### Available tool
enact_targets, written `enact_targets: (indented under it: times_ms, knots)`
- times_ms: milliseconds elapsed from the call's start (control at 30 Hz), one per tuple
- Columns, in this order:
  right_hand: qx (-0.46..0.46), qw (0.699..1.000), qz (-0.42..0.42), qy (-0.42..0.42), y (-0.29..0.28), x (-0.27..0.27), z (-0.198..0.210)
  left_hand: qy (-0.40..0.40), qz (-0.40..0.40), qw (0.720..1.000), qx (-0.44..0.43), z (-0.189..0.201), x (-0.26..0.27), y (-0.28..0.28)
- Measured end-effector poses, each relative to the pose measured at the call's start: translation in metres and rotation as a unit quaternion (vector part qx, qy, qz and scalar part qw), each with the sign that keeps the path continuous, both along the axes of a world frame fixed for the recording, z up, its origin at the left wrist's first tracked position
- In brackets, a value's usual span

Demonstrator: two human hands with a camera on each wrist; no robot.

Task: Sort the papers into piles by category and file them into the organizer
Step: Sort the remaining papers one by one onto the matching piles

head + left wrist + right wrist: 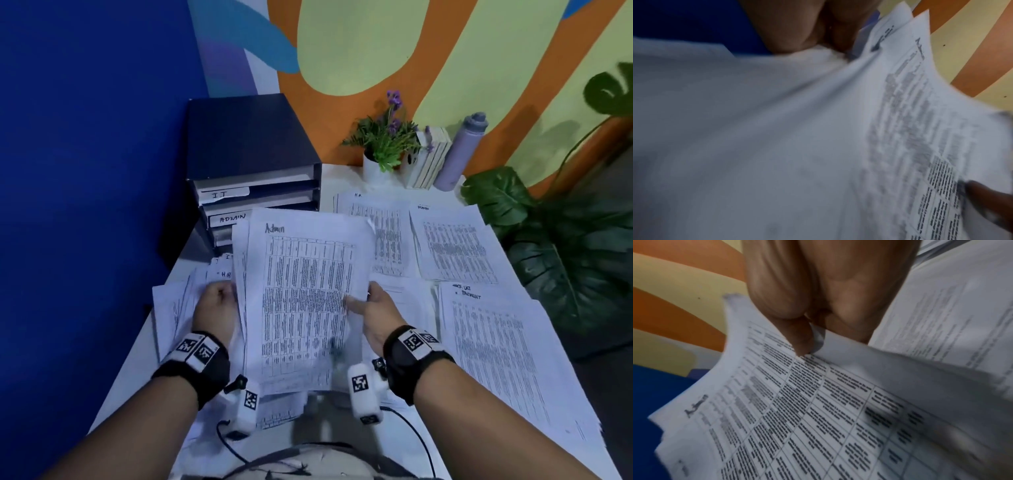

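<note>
Both hands hold a sheaf of papers raised over the table, top sheet handwritten "Admin", long axis running away from the body. Left hand grips the left edge, fingers curled round it; right hand pinches the right edge, thumb on the print, fingers underneath. The Admin pile lies far right, nearer the right hand; the organizer with its ADMIN tray stands ahead-left. Likely next: the top sheet goes right.
</note>
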State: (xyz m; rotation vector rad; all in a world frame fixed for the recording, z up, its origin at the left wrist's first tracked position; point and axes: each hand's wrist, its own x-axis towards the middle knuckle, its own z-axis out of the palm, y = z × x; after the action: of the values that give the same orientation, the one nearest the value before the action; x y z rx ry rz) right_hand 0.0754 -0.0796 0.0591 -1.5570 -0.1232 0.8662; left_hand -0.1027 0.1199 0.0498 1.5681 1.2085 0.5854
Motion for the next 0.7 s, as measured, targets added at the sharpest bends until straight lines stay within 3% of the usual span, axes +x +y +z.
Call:
enact_targets:
  times_ms: [100, 300, 400, 500, 600, 700]
  knots:
    - [-0.024, 0.997, -0.007, -0.076, -0.004, 0.005, 0.007, 0.0, -0.033, 0.999, -0.043, 0.015, 0.016, -0.022]
    - [0.012, 0.991, -0.013, -0.134, -0.022, 0.02, 0.024, 0.037, -0.104, 0.994, 0.021, 0.029, 0.039, -0.053]
    - [0.019, 0.984, -0.065, -0.165, -0.031, 0.029, 0.024, 0.043, -0.09, 0.995, 0.015, 0.025, 0.052, -0.057]
    - [-0.06, 0.972, -0.093, -0.209, -0.048, 0.044, 0.016, 0.005, -0.051, 0.998, 0.024, 0.029, 0.065, -0.06]
    - [-0.125, 0.987, -0.073, -0.061, -0.064, 0.048, 0.001, -0.037, -0.002, 0.999, 0.036, 0.036, 0.078, -0.068]
    - [-0.032, 0.993, -0.056, 0.094, -0.07, 0.038, -0.014, -0.04, 0.03, 0.999, 0.022, 0.037, 0.091, -0.079]
